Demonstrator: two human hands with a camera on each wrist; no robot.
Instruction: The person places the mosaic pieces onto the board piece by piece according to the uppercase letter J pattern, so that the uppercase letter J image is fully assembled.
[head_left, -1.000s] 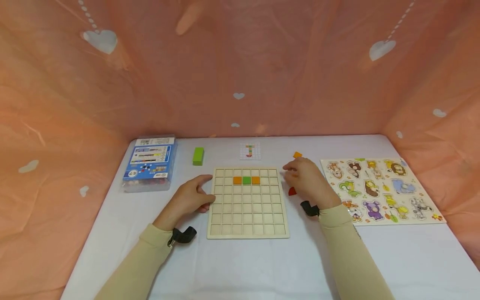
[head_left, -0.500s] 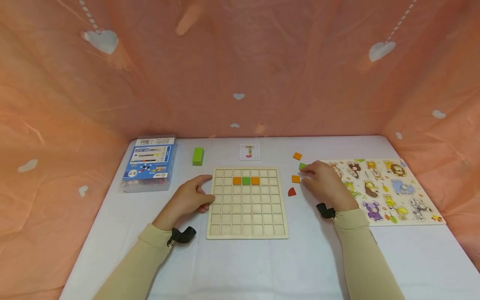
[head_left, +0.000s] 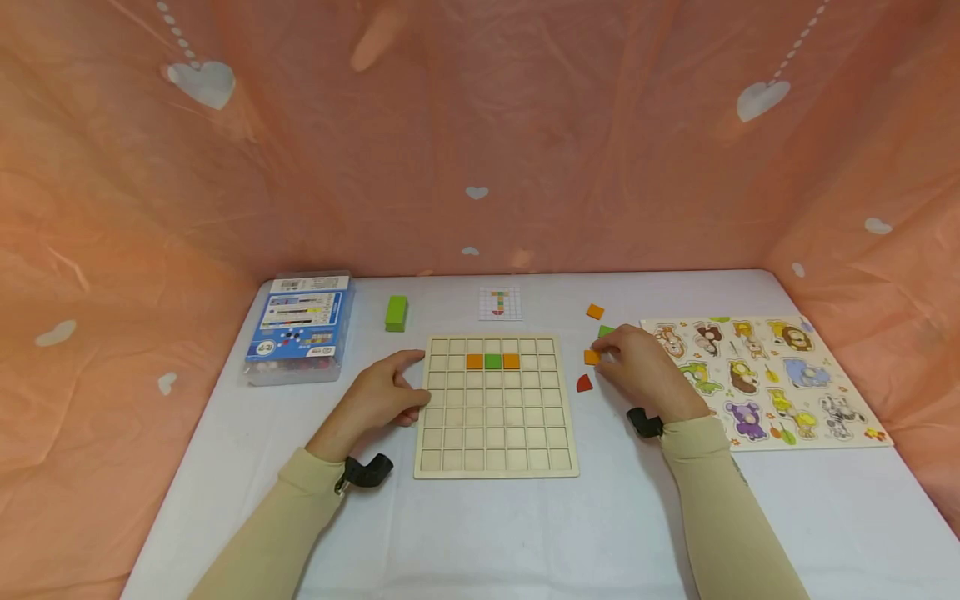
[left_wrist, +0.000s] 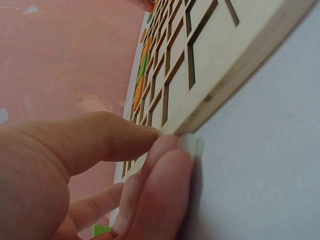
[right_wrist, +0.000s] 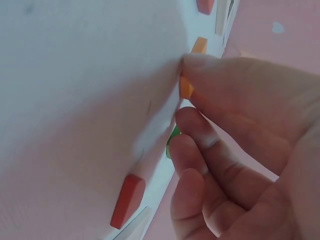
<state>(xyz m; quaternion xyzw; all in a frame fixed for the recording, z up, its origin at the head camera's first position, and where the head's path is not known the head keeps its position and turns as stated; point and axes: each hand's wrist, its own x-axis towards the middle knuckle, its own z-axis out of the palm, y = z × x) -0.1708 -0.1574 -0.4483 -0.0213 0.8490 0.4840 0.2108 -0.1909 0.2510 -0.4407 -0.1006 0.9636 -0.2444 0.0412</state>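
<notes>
My left hand [head_left: 381, 392] holds the left edge of the square wooden grid board [head_left: 495, 462], its thumb and fingers against the rim in the left wrist view. Orange, green and orange tiles [head_left: 492, 361] lie in a row in the board's upper cells. Right of the board, my right hand [head_left: 645, 371] is low over the table, thumb and index finger on either side of an orange square tile [head_left: 591, 357]. The right wrist view shows the thumb [right_wrist: 215, 70] in front of orange, with a gap to the index finger. A green tile [head_left: 607, 332] is partly hidden behind that hand.
A red quarter-round tile [head_left: 584, 383] and another orange tile [head_left: 595, 312] lie nearby. A pattern card [head_left: 500, 303] and a green block [head_left: 396, 313] stand behind the board. A clear box [head_left: 300, 329] is at left, an animal puzzle board [head_left: 772, 383] at right.
My right hand first moved right, away from the board's edge, uncovering the tiles. It then came slightly back left to the orange tile. The left hand and the board stay put.
</notes>
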